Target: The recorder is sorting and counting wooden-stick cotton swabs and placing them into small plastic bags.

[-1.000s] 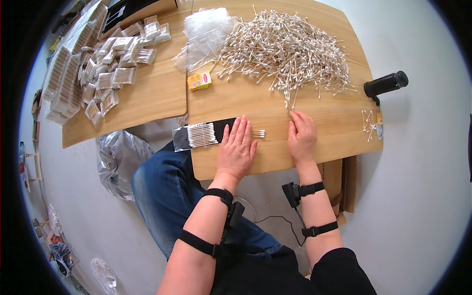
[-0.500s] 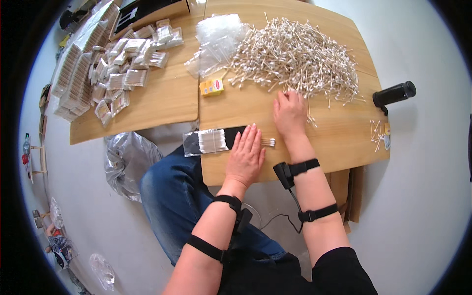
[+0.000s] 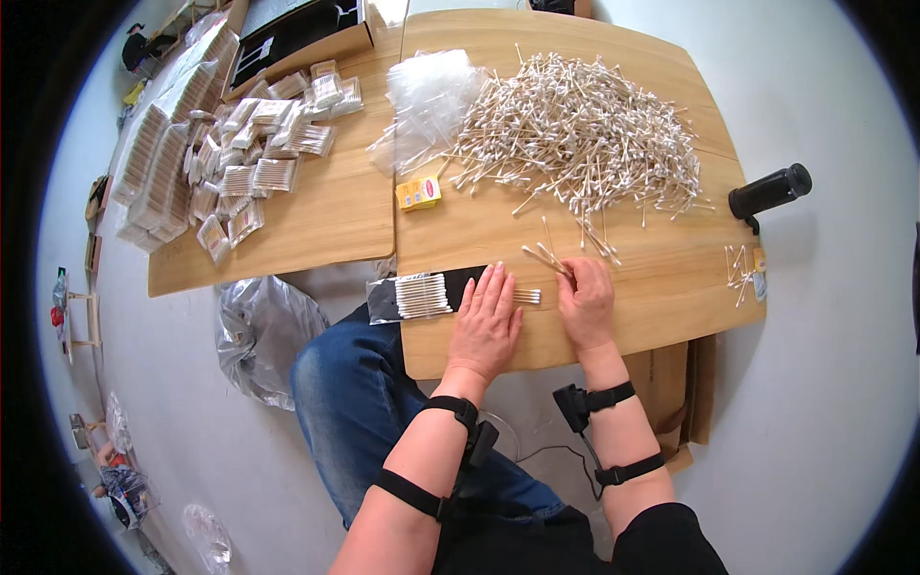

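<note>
My left hand (image 3: 485, 331) lies flat with fingers stretched, over a black strip (image 3: 463, 284) near the table's front edge. Several cotton swab tips (image 3: 528, 296) poke out at its right side; the rest of them is under the palm. To its left, a clear bag (image 3: 383, 305) holds a row of cotton swabs (image 3: 422, 295) side by side. My right hand (image 3: 587, 305) is closed in a pinch on a few cotton swabs (image 3: 544, 256), just right of the left hand. Their lower ends are hidden by the fingers. Beyond lies a large loose heap of cotton swabs (image 3: 585, 125).
Empty clear bags (image 3: 426, 96) and a small yellow box (image 3: 419, 194) sit left of the heap. Filled swab packs (image 3: 273, 175) cover the left table. A black bottle (image 3: 770, 192) stands at the right edge, near a few stray swabs (image 3: 738, 268). A grey plastic sack (image 3: 264, 335) is below.
My right hand has drawn back from the heap toward me, now with cotton swabs in its pinch. My left hand stays flat in its place. The whole view has shifted slightly.
</note>
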A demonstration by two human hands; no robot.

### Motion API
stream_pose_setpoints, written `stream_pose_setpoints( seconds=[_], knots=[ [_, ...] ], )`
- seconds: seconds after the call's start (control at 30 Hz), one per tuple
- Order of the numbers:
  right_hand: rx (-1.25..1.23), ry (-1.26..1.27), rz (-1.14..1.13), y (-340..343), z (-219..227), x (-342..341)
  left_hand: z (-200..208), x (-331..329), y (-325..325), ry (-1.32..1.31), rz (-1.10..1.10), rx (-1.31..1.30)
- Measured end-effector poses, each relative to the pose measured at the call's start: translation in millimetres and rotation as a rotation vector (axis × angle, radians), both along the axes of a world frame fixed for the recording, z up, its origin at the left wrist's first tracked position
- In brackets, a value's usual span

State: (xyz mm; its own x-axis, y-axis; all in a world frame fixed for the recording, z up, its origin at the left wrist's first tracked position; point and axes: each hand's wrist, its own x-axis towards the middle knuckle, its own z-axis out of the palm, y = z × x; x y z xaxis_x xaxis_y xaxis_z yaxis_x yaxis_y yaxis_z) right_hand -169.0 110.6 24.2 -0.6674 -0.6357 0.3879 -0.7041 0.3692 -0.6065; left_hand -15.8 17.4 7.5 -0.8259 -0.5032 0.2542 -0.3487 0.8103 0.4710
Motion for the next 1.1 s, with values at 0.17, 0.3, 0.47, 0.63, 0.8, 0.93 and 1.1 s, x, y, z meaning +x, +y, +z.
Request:
stream_pose_setpoints(
  seconds=[0.17,0.3,0.47,0.63,0.8,0.93,1.1],
  knots=[
    [0.056,0.060,-0.023,-8.5,-1.6,1.8,-4.1,0.4,3.3,0.002,0.010,0.008],
    [0.041,0.074,0.047,-4.8,-2.7,8.9,-4.8,1.5,4.1,0.032,0.009,0.021],
    [0.044,0.045,0.047,6.7,0.9,15.2,-7.9,1.5,1.4,0.054,0.017,0.000],
    [0.117,0.033,0.058,3.0,7.2,10.3,-5.1,0.5,-0.3,0.052,0.029,-0.037],
    [0.062,-0.023,0.211,-10.7,6.1,9.0,-2.1,-0.3,1.0,0.012,0.042,-0.009],
    [0.002,-0.246,0.282,-8.9,9.7,7.3,-0.8,0.5,1.8,-0.032,0.043,-0.024],
    [0.052,-0.138,0.026,-16.0,12.1,-2.2,-1.2,3.8,1.6,-0.051,0.038,-0.054]
  ],
)
